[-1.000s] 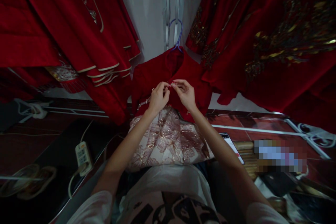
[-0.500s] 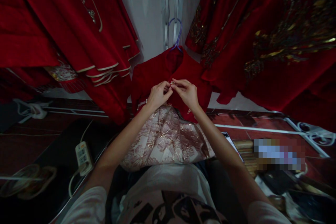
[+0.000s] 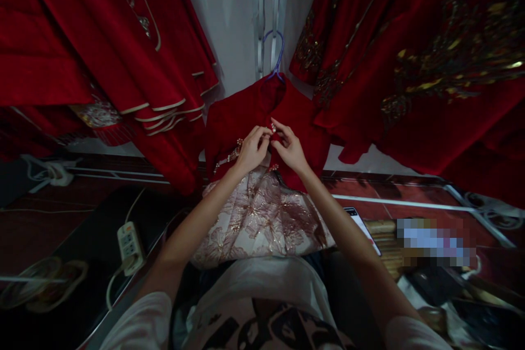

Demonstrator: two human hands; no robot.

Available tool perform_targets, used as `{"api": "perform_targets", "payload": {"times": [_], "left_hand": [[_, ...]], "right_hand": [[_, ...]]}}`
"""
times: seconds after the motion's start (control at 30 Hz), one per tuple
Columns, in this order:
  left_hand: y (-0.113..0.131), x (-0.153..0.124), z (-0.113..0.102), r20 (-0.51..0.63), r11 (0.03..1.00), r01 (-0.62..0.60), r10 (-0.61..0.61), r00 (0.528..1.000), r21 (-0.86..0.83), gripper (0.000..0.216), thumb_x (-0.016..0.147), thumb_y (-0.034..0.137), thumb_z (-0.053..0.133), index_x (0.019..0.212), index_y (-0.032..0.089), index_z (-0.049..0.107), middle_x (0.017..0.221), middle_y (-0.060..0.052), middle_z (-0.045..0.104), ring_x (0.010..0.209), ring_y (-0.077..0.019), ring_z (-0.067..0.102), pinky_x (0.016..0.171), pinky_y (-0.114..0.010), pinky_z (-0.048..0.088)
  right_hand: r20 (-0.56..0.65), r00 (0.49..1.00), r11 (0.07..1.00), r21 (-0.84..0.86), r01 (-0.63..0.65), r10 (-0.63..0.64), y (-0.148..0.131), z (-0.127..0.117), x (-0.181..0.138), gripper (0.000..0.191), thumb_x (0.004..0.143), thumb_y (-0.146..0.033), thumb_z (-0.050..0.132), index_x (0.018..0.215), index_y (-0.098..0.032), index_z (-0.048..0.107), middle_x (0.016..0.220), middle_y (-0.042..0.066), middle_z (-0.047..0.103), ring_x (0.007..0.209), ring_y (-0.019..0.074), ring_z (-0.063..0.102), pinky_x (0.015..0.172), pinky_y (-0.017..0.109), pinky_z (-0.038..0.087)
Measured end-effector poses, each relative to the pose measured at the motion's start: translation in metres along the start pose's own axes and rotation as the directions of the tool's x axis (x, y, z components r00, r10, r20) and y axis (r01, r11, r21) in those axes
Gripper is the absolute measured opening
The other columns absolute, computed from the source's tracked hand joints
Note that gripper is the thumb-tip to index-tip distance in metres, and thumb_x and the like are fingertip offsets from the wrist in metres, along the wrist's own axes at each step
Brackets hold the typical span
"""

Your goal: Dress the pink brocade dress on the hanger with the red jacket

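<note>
Dim clothes corner: one red jacket [image 3: 229, 120], one hanger [image 3: 275, 54]; left hand [image 3: 251, 150], right hand [image 3: 292, 152], fingers pinching one beaded clasp [image 3: 273, 128].

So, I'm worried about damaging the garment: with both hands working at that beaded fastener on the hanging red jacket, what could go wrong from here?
1. The right hand pinches the beaded fastener while the left hand grips the red jacket beside it; a hard tug could pop beads or threads.
2. The jacket hangs from one thin hanger; a downward pull might slip it off.
3. The light is dim, so misaligning the closure seems possible.
</note>
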State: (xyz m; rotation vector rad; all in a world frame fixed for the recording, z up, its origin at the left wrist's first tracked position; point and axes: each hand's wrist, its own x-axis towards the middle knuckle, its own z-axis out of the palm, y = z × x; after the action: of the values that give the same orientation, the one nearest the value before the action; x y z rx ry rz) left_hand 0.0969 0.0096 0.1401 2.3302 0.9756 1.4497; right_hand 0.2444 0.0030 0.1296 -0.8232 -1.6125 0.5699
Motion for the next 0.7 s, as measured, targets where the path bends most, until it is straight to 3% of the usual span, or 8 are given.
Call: {"api": "perform_targets", "payload": {"times": [0.1,0.2,0.33,0.4,0.5,0.6,0.7], "left_hand": [[-0.004,-0.011,0.007,-0.06,0.994,0.062,-0.068,0.996,-0.095,0.019,0.091,0.018,0.045,0.102,0.022,0.059,0.109,-0.007,0.054,0.106,-0.015,0.056,0.087,-0.03,0.051],[-0.004,-0.031,0.018,-0.14,0.963,0.179,-0.208,0.968,-0.2,0.013,0.09,0.027,0.051,0.101,0.021,0.056,0.107,-0.008,0.053,0.098,-0.0144,0.058,0.078,-0.027,0.053],[-0.002,-0.061,0.038,0.029,0.883,0.325,-0.335,0.942,-0.338,0.031,0.085,0.038,0.06,0.108,0.021,0.048,0.091,-0.004,0.06,0.076,-0.0119,0.061,0.066,-0.024,0.052],[-0.003,-0.072,0.042,0.088,0.824,0.402,-0.402,0.911,-0.399,0.025,0.086,0.042,0.057,0.1,0.021,0.051,0.081,-0.001,0.062,0.068,-0.0111,0.061,0.061,-0.023,0.051],[-0.007,-0.08,0.037,0.001,0.769,0.456,-0.509,0.861,-0.447,0.024,0.086,0.045,0.055,0.087,0.021,0.055,0.072,0.002,0.062,0.062,-0.01,0.059,0.059,-0.022,0.049],[-0.011,-0.079,0.02,-0.113,0.793,0.452,-0.535,0.837,-0.408,0.027,0.084,0.048,0.057,0.084,0.021,0.059,0.067,0.003,0.059,0.059,-0.0098,0.056,0.056,-0.021,0.046],[-0.011,-0.072,0.001,-0.259,0.849,0.408,-0.5,0.826,-0.336,0.031,0.085,0.051,0.054,0.08,0.02,0.06,0.07,0.001,0.061,0.065,-0.0112,0.057,0.062,-0.022,0.048]], "right_hand": [[0.028,0.999,0.999,-0.042,-0.024,0.025,0.003,-0.004,-0.011,0.066,0.074,-0.018,0.06,0.137,-0.028,0.044,0.126,0.006,0.055,0.111,0.0198,0.054,0.101,0.042,0.045],[0.011,0.994,0.993,0.027,-0.113,0.113,0.004,-0.009,-0.016,0.058,0.077,-0.022,0.058,0.134,-0.027,0.044,0.115,0.006,0.059,0.098,0.0171,0.057,0.095,0.038,0.049],[0.025,0.988,0.984,0.095,-0.152,0.15,-0.002,-0.012,-0.019,0.05,0.08,-0.03,0.059,0.128,-0.03,0.046,0.129,0.005,0.052,0.104,0.0163,0.055,0.093,0.036,0.051],[0.053,0.985,0.98,0.109,-0.167,0.162,-0.005,-0.011,-0.022,0.049,0.082,-0.033,0.058,0.129,-0.031,0.045,0.129,0.006,0.052,0.108,0.0178,0.055,0.093,0.037,0.052],[0.094,0.981,0.977,0.108,-0.182,0.173,-0.006,-0.008,-0.029,0.05,0.083,-0.033,0.059,0.13,-0.03,0.045,0.124,0.007,0.056,0.11,0.0197,0.057,0.093,0.039,0.052],[0.052,0.992,0.993,0.018,-0.119,0.118,-0.012,-0.004,-0.035,0.045,0.082,-0.029,0.061,0.126,-0.027,0.049,0.125,0.008,0.056,0.11,0.0209,0.057,0.094,0.041,0.051],[0.036,0.997,0.989,-0.133,-0.063,0.069,-0.024,0.006,-0.04,0.024,0.083,-0.03,0.06,0.106,-0.025,0.06,0.108,0.006,0.062,0.093,0.0189,0.06,0.083,0.038,0.053]]}}
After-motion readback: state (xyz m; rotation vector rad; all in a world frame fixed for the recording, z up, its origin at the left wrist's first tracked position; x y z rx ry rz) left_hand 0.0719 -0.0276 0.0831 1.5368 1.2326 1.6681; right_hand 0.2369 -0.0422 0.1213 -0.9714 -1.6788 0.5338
